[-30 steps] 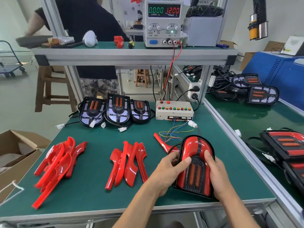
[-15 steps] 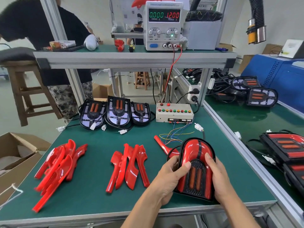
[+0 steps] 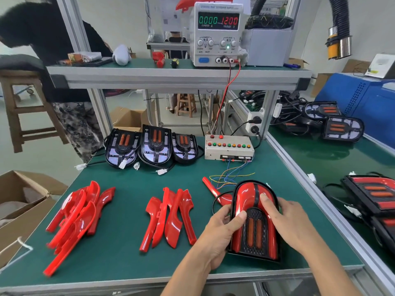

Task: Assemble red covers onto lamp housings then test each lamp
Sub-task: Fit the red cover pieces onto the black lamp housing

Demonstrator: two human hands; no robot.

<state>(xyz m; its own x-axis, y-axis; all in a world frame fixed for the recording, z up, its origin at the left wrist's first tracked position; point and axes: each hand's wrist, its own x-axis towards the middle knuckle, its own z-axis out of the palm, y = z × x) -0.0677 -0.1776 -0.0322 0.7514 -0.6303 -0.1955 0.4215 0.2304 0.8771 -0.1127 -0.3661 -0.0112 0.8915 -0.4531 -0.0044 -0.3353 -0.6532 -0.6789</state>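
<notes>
Lamp housing (image 3: 254,223) sits at the near right of the green bench (image 3: 128,210), fitted with red covers on both sides of its black centre, and both hands are on it. The left hand (image 3: 220,233) grips the housing's left edge, fingers curled behind and the thumb pressed across the front by the two orange strips. The right hand (image 3: 288,221) clasps the right edge, its thumb lying flat on the right red cover (image 3: 268,201). The housing's near end rests on the bench close to the front edge.

Just behind the housing, a single loose red cover (image 3: 213,192) pokes out, touching a black cable, with a fan of coloured wires (image 3: 230,176) running back from there. Those wires lead to the beige switch box (image 3: 228,147) further behind the housing, its top dotted with red, green and yellow buttons. Left of the housing lies a small group of red covers (image 3: 171,218), and further left a bigger heap of red covers (image 3: 74,218). Behind and left of the housing, three bare housings (image 3: 154,146) lean in a row without covers. Up on the shelf above, the power supply (image 3: 218,33) reads 0.000 and 12.00. Right of the housing, on the neighbouring bench, more lamps (image 3: 378,195) lie with red covers already on.
</notes>
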